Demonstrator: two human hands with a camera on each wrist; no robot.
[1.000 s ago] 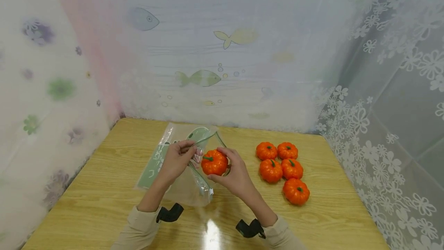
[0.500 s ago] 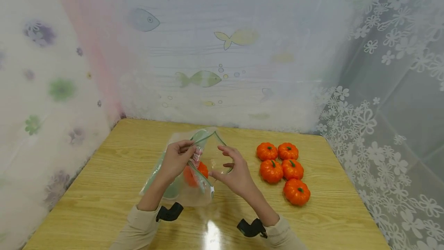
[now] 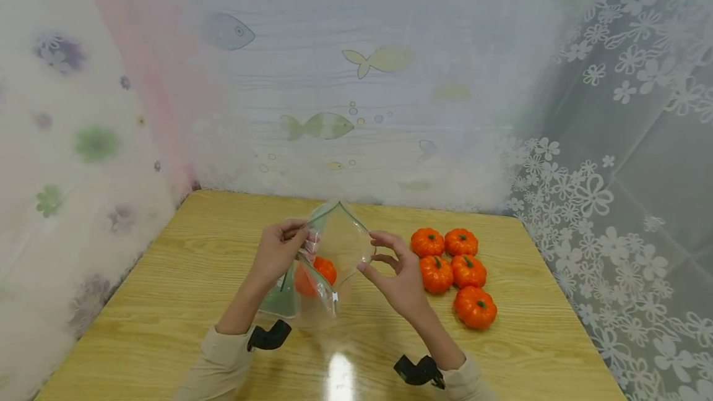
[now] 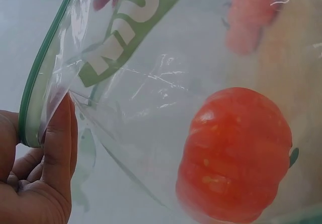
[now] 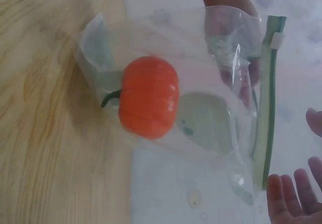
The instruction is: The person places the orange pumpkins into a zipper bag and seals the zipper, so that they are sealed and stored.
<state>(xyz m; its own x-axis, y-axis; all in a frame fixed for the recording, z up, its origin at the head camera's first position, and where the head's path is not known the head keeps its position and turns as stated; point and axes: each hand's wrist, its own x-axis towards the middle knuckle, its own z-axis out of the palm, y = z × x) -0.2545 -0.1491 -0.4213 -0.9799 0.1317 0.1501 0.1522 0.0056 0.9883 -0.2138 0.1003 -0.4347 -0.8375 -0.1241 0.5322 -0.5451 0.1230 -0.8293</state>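
My left hand (image 3: 277, 252) pinches the rim of a clear zip bag (image 3: 319, 232) with green edging and a green print. The bag's mouth gapes toward the right. Inside lies an orange toy pumpkin (image 4: 234, 156) with a green stem, seen through the plastic in every view. My right hand (image 3: 402, 272) is beside the mouth, fingers spread and loosely bent, fingertips at the bag's far rim; whether they touch it is unclear. In the right wrist view, the white slider (image 5: 277, 41) sits near one end of the green zip strip (image 5: 269, 108).
Several more orange pumpkins (image 3: 469, 271) stand grouped on the wooden table (image 3: 167, 302), right of my right hand. A fish-printed curtain (image 3: 356, 91) hangs behind the table, with flowered sheets on both sides.
My right hand let go of the pumpkin, which dropped into the bag. Since then that hand has moved right, while the bag's mouth has widened. The left hand keeps its pinch.
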